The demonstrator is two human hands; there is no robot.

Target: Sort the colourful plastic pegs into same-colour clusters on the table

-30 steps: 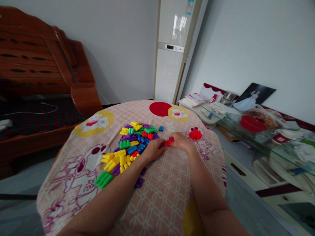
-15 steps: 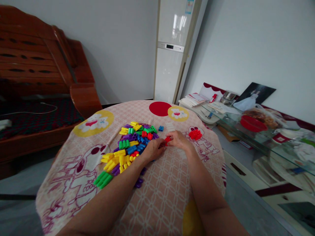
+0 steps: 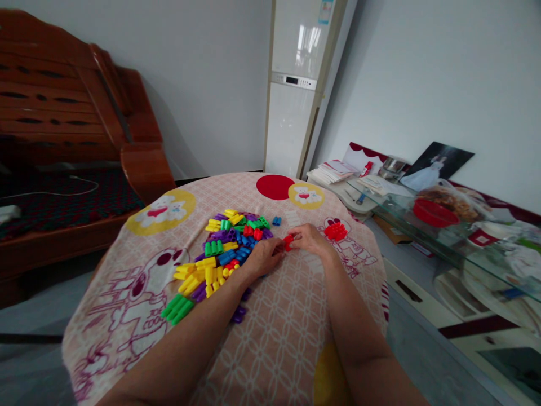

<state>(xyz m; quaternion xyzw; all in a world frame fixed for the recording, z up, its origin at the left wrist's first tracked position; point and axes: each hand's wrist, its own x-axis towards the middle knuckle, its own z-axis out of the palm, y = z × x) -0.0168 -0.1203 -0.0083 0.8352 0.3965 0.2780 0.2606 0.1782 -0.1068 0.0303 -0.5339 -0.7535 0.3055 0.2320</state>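
Note:
Between my two hands is a small red building block (image 3: 288, 242), partly covered by fingers. My right hand (image 3: 308, 239) pinches it from the right with the fingertips. My left hand (image 3: 265, 257) is closed at its left side, fingers bent against the block. Just left of that hand spreads a pile of plastic building blocks in yellow (image 3: 205, 263), green (image 3: 213, 248), blue (image 3: 226, 257), purple and red. A cluster of red blocks (image 3: 335, 232) lies to the right, beyond my right wrist. One blue block (image 3: 276, 221) sits apart behind my hands.
A patterned cloth covers the round table (image 3: 279, 338). To the right stands a glass-topped cabinet (image 3: 426, 242) with papers, a red bowl (image 3: 435, 212) and a photo (image 3: 439, 163). A wooden sofa (image 3: 63, 113) is at the left, a tall air conditioner (image 3: 291, 113) at the back.
The red block between my fingers has turned slightly, and my right fingers have shifted a little. My left hand and the pile look the same.

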